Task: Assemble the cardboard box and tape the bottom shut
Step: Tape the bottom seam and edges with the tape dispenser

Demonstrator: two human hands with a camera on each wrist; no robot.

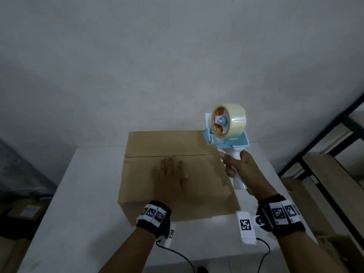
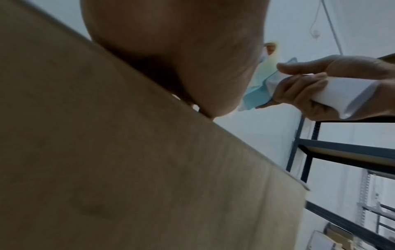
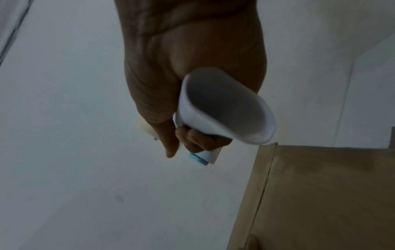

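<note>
On the tabletop (image 1: 65,194) sits our box (image 1: 177,146), flaps folded, seam untaped. Our left hand (image 1: 170,177) presses flat on the near flap; our right hand (image 1: 243,170) grips the dispenser (image 1: 228,127) aloft. We should start past the seam's end and pull straight.

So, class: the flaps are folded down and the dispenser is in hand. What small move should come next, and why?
Probably bring the tape dispenser down to the right end of the seam. The right hand holds it raised beside the cardboard box, the seam shows no tape, and the left hand lies flat on the near flap.
</note>
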